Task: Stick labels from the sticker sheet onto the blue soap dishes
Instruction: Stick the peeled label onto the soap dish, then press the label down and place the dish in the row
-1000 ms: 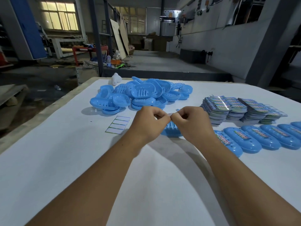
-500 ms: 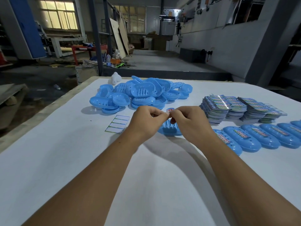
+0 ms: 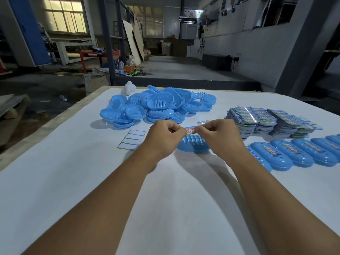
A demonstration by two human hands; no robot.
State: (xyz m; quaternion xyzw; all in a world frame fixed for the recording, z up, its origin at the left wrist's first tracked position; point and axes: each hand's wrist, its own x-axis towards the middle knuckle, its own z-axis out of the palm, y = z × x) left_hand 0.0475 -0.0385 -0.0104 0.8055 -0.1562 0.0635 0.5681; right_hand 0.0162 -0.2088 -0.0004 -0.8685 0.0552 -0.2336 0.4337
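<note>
soap dishes (image 3: 160, 105): blue, slotted | label (image 3: 190, 130): red-green print | table (image 3: 55, 181): white | used sheet (image 3: 131, 139): white, green-edged

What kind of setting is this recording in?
Probably a factory or workshop packing area: a heap of blue soap dishes, stacks of sticker sheets on a work table, industrial machinery behind.

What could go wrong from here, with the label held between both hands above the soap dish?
1. The small printed label, pinched at each end by the left hand and right hand, might curl or stick to the fingers before placement.
2. The ribbed blue plastic soap dish lies loose on the white table with neither hand holding it, so it may shift and the label could land crooked.
</note>
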